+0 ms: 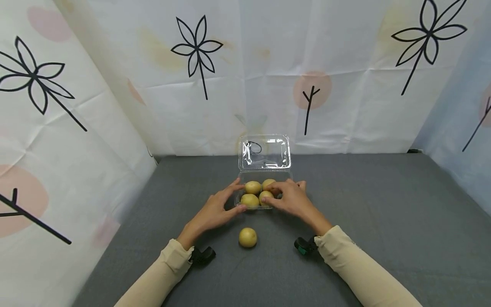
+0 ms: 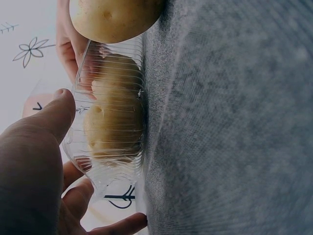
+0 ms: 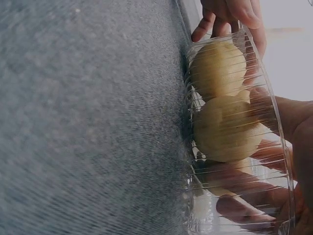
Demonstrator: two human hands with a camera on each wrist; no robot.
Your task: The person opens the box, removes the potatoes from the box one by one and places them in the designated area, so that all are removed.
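A clear plastic hinged box (image 1: 256, 175) holds several yellow potatoes (image 1: 249, 200), its lid (image 1: 268, 160) standing raised at the back. My right hand (image 1: 292, 198) reaches into the box's right side and pinches the front right potato (image 3: 227, 129) between thumb and fingers. Spread around the box's left front corner, my left hand (image 1: 218, 209) touches it with the thumb (image 2: 61, 110) by the front rim and fingers at the left side. One loose potato (image 1: 247, 237) lies on the table in front of the box, also large in the left wrist view.
A grey cloth covers the table (image 1: 368, 221). White printed curtains (image 1: 268, 98) hang behind and at both sides. Black wrist devices (image 1: 203, 256) sit below each cuff.
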